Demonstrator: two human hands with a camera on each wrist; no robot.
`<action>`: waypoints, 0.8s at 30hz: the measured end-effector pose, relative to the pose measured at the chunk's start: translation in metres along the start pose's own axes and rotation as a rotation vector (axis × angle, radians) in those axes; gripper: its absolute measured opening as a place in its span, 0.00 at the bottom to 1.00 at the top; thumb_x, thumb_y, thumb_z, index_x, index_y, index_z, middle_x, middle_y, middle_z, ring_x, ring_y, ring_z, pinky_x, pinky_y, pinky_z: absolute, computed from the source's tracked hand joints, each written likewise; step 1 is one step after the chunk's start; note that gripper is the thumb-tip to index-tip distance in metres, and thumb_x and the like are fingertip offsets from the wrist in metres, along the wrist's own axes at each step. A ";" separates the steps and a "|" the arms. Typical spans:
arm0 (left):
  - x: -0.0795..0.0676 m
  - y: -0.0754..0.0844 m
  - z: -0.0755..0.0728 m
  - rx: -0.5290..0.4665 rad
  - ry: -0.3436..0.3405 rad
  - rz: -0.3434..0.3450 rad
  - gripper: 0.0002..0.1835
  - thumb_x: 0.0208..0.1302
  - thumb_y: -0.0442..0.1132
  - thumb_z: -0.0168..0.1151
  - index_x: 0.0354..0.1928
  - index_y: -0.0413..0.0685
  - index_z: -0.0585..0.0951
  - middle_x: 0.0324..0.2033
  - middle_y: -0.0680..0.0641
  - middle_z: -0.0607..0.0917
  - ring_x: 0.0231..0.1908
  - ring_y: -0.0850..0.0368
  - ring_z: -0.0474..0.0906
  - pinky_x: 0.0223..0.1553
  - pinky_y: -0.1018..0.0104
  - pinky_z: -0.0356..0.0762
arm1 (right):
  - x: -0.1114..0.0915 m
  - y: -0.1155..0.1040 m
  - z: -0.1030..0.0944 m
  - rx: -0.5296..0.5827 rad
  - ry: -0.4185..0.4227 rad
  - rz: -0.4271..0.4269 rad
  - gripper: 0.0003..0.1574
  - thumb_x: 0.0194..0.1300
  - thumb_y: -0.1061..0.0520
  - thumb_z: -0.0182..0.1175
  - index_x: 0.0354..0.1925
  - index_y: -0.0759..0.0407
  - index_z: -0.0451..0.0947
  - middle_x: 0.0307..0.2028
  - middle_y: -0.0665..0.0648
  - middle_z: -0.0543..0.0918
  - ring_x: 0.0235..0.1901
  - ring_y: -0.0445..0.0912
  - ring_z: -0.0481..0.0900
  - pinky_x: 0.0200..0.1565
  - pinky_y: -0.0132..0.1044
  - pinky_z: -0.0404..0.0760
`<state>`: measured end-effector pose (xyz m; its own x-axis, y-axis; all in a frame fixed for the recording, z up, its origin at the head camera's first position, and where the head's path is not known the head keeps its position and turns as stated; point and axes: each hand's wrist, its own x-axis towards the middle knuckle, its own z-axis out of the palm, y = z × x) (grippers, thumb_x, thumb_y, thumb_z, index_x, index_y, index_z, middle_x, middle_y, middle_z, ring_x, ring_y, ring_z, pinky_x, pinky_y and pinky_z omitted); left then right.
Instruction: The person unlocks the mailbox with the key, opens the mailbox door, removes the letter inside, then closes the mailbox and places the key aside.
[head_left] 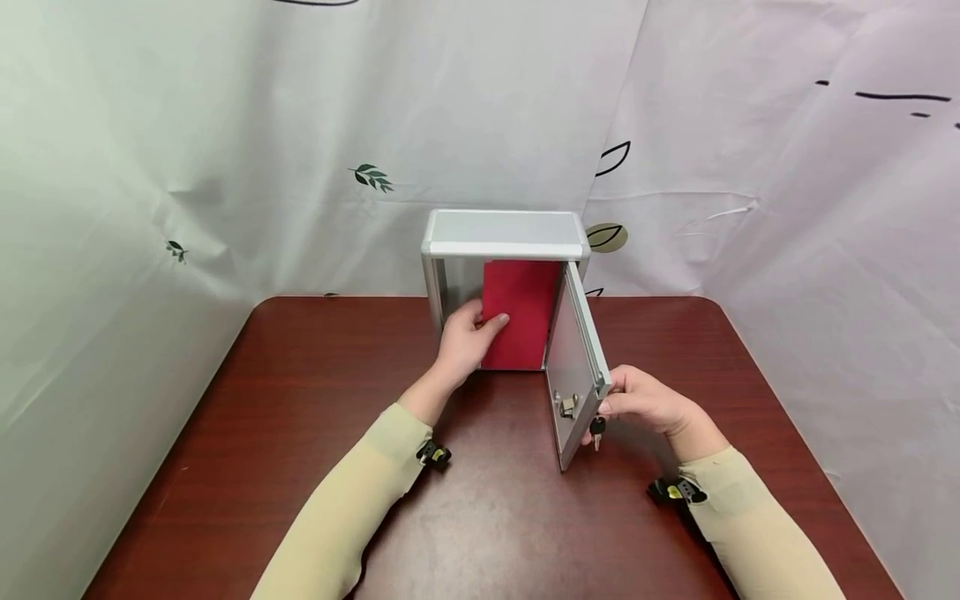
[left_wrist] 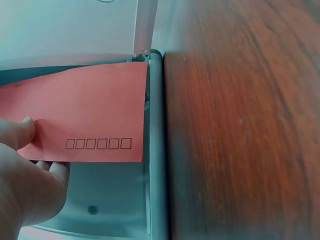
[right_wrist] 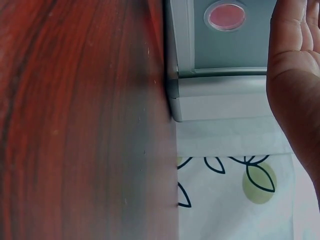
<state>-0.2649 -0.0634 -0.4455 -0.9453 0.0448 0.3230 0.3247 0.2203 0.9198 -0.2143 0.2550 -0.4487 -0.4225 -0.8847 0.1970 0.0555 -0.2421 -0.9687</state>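
A small silver-grey metal lock box [head_left: 506, 233] stands upright near the back of the table with its front door [head_left: 577, 358] swung out to the right. My left hand [head_left: 467, 337] reaches into it and pinches a red envelope [head_left: 519, 312] by its left edge, thumb in front. In the left wrist view the envelope [left_wrist: 95, 110] shows a row of printed squares. My right hand [head_left: 648, 404] holds the door's free edge, its fingers partly hidden. Beside those fingers hangs a key [head_left: 597, 429], and a lock cam [head_left: 567, 406] sits on the door's inner face.
The box stands on a reddish-brown wooden table [head_left: 300, 400]. White curtains [head_left: 487, 100] with leaf prints enclose the back and sides. In the right wrist view, an oval window [right_wrist: 226, 16] shows on the door's outer face.
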 end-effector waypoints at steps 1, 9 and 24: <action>-0.001 0.001 -0.001 -0.007 -0.003 -0.002 0.07 0.75 0.35 0.73 0.48 0.38 0.88 0.37 0.41 0.94 0.32 0.53 0.90 0.35 0.66 0.84 | 0.000 0.000 0.000 -0.003 0.002 0.001 0.24 0.74 0.75 0.49 0.53 0.69 0.90 0.41 0.67 0.93 0.44 0.52 0.95 0.47 0.43 0.92; -0.016 0.010 -0.013 -0.045 -0.051 -0.065 0.11 0.76 0.36 0.73 0.54 0.38 0.88 0.43 0.40 0.94 0.40 0.47 0.93 0.42 0.61 0.89 | -0.001 0.000 0.000 0.014 0.003 0.013 0.26 0.74 0.76 0.48 0.54 0.67 0.90 0.43 0.65 0.94 0.44 0.52 0.95 0.48 0.43 0.92; -0.044 0.011 -0.055 -0.093 -0.064 -0.085 0.11 0.75 0.33 0.74 0.55 0.38 0.88 0.43 0.39 0.94 0.40 0.48 0.93 0.42 0.62 0.90 | 0.000 0.000 0.000 0.005 -0.008 0.003 0.23 0.74 0.76 0.49 0.52 0.69 0.90 0.42 0.65 0.94 0.44 0.51 0.95 0.48 0.43 0.91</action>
<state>-0.2180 -0.1169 -0.4373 -0.9685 0.0923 0.2311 0.2421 0.1345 0.9609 -0.2147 0.2552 -0.4490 -0.4154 -0.8884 0.1955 0.0614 -0.2419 -0.9684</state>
